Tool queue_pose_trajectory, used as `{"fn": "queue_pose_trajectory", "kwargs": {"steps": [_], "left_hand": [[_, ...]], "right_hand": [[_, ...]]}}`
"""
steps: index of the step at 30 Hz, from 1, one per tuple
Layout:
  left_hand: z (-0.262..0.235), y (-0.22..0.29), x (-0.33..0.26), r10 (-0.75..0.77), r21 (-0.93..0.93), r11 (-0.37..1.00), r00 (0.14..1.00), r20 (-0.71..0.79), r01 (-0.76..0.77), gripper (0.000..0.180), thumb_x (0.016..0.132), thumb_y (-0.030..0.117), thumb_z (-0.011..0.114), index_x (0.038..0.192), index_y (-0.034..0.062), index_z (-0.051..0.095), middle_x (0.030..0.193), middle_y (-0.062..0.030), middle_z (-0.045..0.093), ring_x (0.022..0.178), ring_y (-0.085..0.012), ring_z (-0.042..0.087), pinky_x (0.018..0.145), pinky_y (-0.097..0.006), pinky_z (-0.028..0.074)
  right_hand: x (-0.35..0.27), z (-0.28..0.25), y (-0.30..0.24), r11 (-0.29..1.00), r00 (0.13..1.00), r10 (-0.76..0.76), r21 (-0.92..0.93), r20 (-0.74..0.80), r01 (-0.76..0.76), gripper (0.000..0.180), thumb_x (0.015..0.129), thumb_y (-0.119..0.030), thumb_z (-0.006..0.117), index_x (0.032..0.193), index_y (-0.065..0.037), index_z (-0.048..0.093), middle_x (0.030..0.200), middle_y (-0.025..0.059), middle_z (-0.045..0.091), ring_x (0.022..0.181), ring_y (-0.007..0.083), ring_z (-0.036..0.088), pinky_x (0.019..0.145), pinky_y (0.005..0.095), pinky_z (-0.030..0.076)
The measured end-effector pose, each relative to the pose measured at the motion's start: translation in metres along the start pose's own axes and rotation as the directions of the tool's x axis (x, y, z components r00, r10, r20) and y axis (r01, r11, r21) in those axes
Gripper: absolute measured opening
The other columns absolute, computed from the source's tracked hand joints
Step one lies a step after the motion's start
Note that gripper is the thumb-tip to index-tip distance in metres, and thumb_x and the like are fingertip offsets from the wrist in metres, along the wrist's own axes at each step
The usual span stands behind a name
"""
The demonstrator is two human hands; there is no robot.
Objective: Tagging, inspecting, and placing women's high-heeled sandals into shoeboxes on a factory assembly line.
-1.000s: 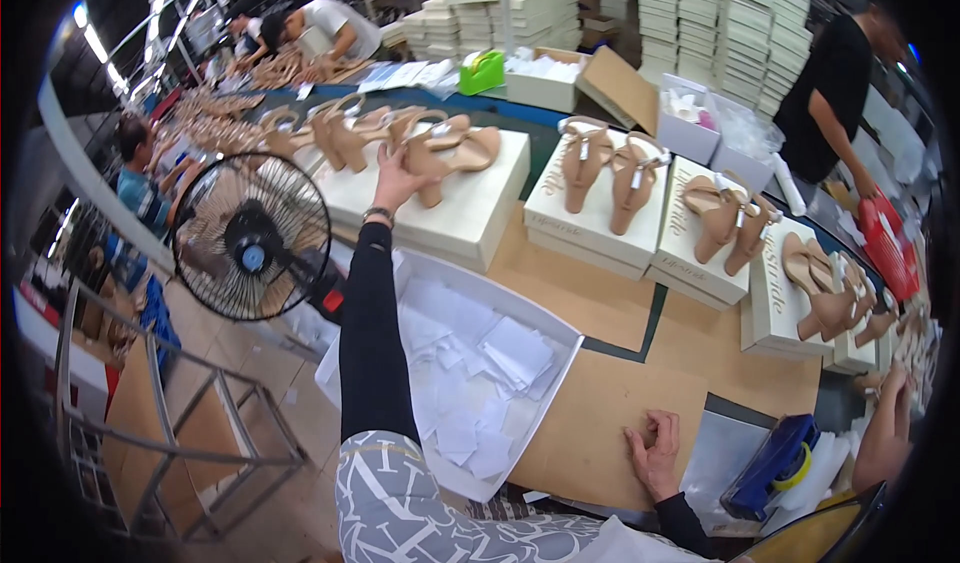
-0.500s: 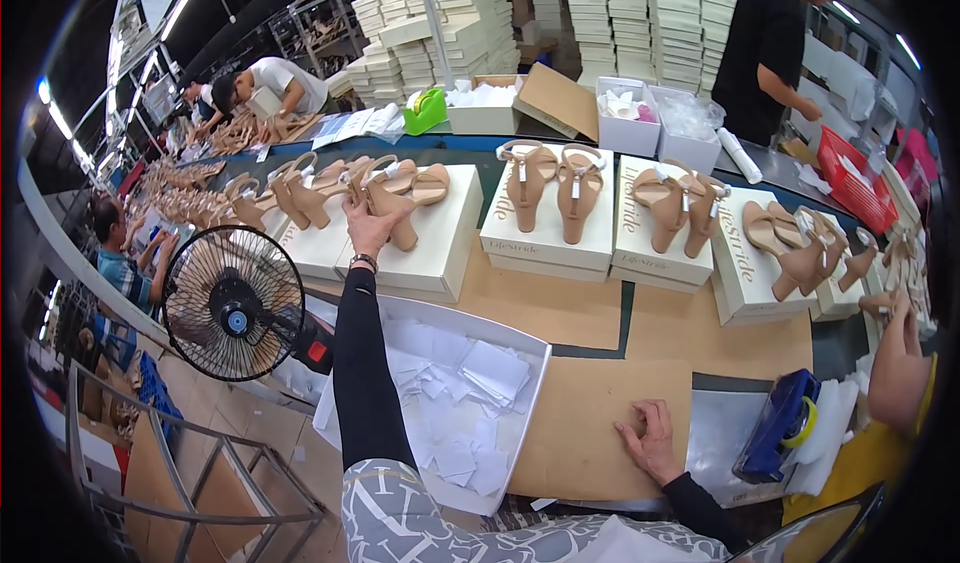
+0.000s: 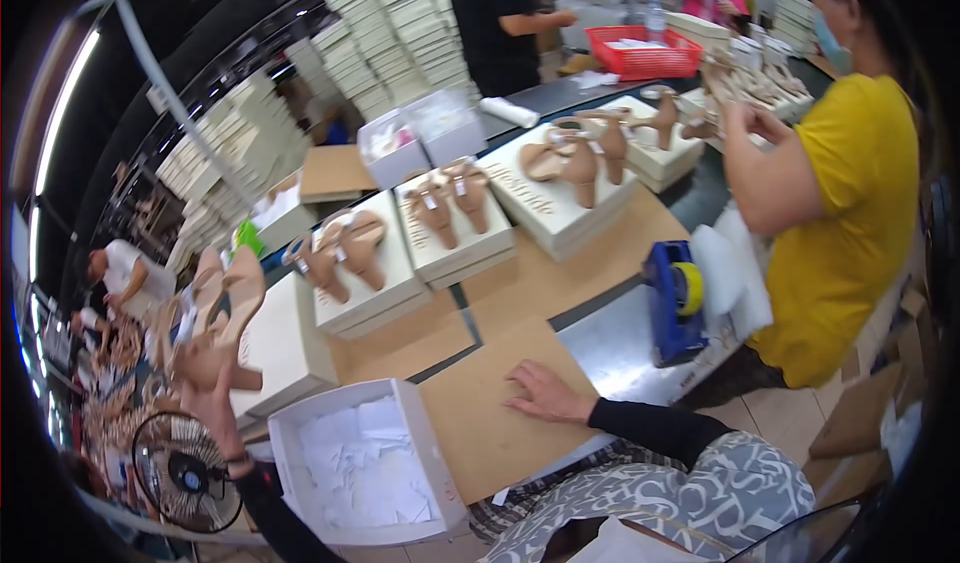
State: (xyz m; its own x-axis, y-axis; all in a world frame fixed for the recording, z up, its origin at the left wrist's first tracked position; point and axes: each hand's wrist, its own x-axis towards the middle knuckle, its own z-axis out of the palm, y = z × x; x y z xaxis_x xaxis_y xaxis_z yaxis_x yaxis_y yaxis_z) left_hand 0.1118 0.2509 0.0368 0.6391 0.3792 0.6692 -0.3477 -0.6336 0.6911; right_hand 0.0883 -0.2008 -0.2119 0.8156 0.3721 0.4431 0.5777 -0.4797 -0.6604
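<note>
My left hand (image 3: 213, 413) is wrapped round a pair of tan heeled sandals (image 3: 232, 308), lifted off the row with their soles tilted up. Beside them is a white shoe box (image 3: 283, 341) with a bare lid. My right hand (image 3: 543, 393) lies with fingers apart on a flat brown cardboard sheet (image 3: 470, 438). Between my arms stands an open white tray (image 3: 432, 483) of loose white paper slips. Beyond the cardboard, more tan sandals (image 3: 345, 248) stand in pairs on closed shoe boxes (image 3: 375, 303).
A blue tape dispenser (image 3: 672, 303) stands right of the cardboard. A person in a yellow shirt (image 3: 840, 213) handles sandals at the right. At lower left is a black fan (image 3: 187, 473). A red basket (image 3: 645, 58) sits farther back, near a person in black (image 3: 495, 23).
My left hand has raised a pair of sandals from its box and brought it nearer. The view has swung to the right. My right hand stays on the cardboard.
</note>
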Motion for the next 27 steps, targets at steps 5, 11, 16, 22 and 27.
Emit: {"fn": "queue_pose_trajectory", "kwargs": {"steps": [5,11,16,22,27], "left_hand": [[-0.007,0.089,-0.098,0.013,0.08,0.997,0.998,0.059,-0.018,0.073,0.064,0.012,0.077,0.123,-0.0054,0.037,0.118,-0.0166,0.046,0.101,-0.022,0.052,0.087,-0.033,0.044],[0.077,0.138,-0.232,-0.179,-0.162,0.968,0.978,0.104,0.194,0.095,0.053,0.013,0.084,0.124,-0.009,0.025,0.11,-0.0186,0.048,0.1,-0.0273,0.053,0.085,-0.037,0.048],[0.126,0.154,-0.285,-0.153,0.038,0.988,0.95,0.273,0.149,0.108,0.047,0.022,0.086,0.13,-0.0093,0.023,0.126,-0.0211,0.036,0.118,-0.0314,0.038,0.101,-0.038,0.032],[0.166,0.158,-0.326,-0.055,0.097,0.995,0.929,0.365,0.02,0.093,0.049,0.024,0.086,0.124,-0.0043,0.039,0.126,-0.0246,0.036,0.118,-0.0369,0.037,0.102,-0.044,0.027],[0.153,0.134,-0.355,0.031,0.194,0.965,0.813,0.582,-0.176,0.093,0.045,0.02,0.087,0.127,0.0039,0.044,0.128,-0.0253,0.03,0.118,-0.0407,0.034,0.104,-0.046,0.022]], "right_hand": [[0.011,-0.023,-0.023,0.949,0.973,0.14,0.255,0.182,-0.185,0.04,0.081,-0.028,0.064,0.106,0.0,0.052,0.096,0.0106,0.054,0.087,0.0228,0.056,0.078,0.0302,0.044],[0.004,-0.057,-0.088,0.388,0.891,0.108,0.806,0.442,-0.447,0.04,0.09,-0.034,0.051,0.112,0.0,0.05,0.098,0.0063,0.057,0.086,0.0129,0.057,0.079,0.026,0.044],[-0.005,-0.074,-0.096,0.265,0.869,0.178,0.829,0.461,-0.493,0.037,0.094,-0.033,0.045,0.114,-0.003,0.05,0.101,0.0053,0.058,0.086,0.011,0.057,0.078,0.0235,0.044],[-0.035,-0.043,-0.05,0.07,0.615,0.578,0.718,0.536,-0.692,0.022,0.09,-0.022,0.052,0.105,-0.007,0.057,0.09,0.0016,0.062,0.075,0.0092,0.058,0.065,0.0242,0.047],[-0.062,-0.034,-0.026,0.008,0.553,0.615,0.697,0.562,-0.717,0.021,0.088,-0.02,0.052,0.104,-0.007,0.057,0.087,0.0006,0.061,0.068,0.0089,0.055,0.06,0.0233,0.044]]}}
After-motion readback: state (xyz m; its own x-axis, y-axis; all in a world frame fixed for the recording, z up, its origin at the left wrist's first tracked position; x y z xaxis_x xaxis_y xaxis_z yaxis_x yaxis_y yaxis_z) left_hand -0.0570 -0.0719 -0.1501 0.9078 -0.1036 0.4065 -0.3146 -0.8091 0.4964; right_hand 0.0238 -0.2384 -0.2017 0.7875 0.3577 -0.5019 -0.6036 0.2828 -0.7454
